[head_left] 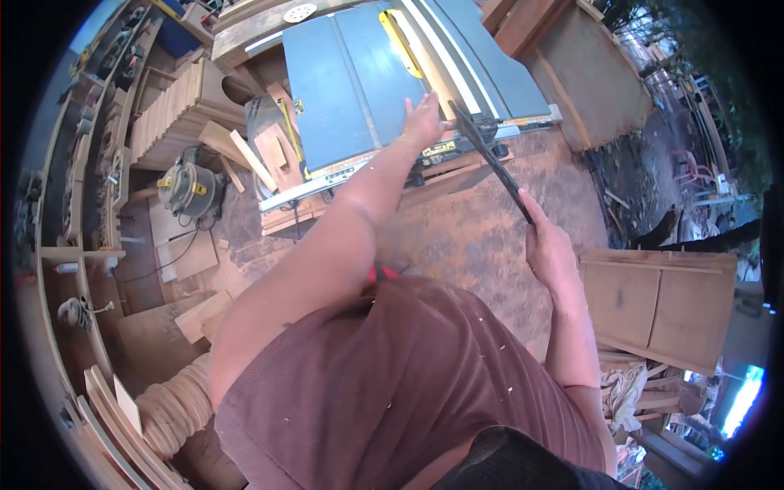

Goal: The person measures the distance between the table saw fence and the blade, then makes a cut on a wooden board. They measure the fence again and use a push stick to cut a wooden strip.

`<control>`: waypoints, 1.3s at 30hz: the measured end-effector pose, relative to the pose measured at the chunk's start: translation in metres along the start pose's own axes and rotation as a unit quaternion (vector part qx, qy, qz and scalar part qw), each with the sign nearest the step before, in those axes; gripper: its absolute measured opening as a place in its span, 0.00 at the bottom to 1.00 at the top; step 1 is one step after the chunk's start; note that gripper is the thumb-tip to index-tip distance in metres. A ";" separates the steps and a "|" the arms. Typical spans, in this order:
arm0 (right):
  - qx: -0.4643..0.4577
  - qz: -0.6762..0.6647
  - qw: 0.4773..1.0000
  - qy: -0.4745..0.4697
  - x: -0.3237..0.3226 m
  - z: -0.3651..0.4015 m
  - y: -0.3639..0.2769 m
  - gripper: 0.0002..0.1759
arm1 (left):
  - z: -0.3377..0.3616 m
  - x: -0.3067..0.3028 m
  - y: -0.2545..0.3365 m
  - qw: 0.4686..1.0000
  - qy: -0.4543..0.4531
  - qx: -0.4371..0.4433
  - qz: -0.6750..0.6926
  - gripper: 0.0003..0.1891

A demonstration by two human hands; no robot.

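Note:
My right hand (pixel 551 249) is closed around the lower end of a long dark stick (pixel 494 161). The stick slants up and left, its far end at the front edge of the table saw (pixel 327 90) with its blue-grey top. A narrow light wood strip (pixel 433 69) lies lengthwise on the saw beside the pale metal fence (pixel 457 69). My left hand (pixel 425 122) is at the saw's front edge, fingers apart, right by the near end of that strip. Just beyond the fingertips is a yellow piece (pixel 400 45) set along the saw top.
A shop vacuum (pixel 192 186) stands on the left, near stacked wood pieces (pixel 175 110) and loose offcuts. Shelves (pixel 94 114) line the left side. Wooden panels (pixel 657 306) lie at the right. Sawdust covers the floor (pixel 482 237) between me and the saw.

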State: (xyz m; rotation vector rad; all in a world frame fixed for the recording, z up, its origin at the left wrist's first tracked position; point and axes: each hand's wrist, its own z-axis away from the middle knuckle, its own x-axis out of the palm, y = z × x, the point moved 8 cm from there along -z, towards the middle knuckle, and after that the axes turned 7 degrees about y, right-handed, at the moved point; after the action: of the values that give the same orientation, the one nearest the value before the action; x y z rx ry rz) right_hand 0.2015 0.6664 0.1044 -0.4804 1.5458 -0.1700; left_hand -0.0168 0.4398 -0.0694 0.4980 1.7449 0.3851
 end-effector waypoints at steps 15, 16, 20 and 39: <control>0.074 0.113 0.991 -0.023 0.011 -0.044 -0.041 0.32 | -0.005 0.000 -0.007 0.996 0.051 -0.051 0.053 0.35; 0.072 0.111 0.991 -0.021 0.012 -0.046 -0.040 0.32 | -0.004 0.001 -0.007 0.996 0.055 -0.043 0.048 0.35; 0.065 0.102 0.993 -0.005 0.018 -0.055 -0.037 0.32 | 0.003 0.003 -0.005 0.997 0.048 -0.030 0.045 0.35; 0.047 0.107 0.992 0.046 0.034 -0.101 -0.045 0.28 | 0.275 0.126 -0.148 0.569 -0.011 -0.583 0.580 0.29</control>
State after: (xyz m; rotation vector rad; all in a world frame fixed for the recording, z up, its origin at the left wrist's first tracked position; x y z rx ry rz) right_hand 0.1119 0.5937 0.0960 -0.2328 1.6599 -0.0983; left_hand 0.2095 0.3770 -0.3111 0.5386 0.5116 2.2458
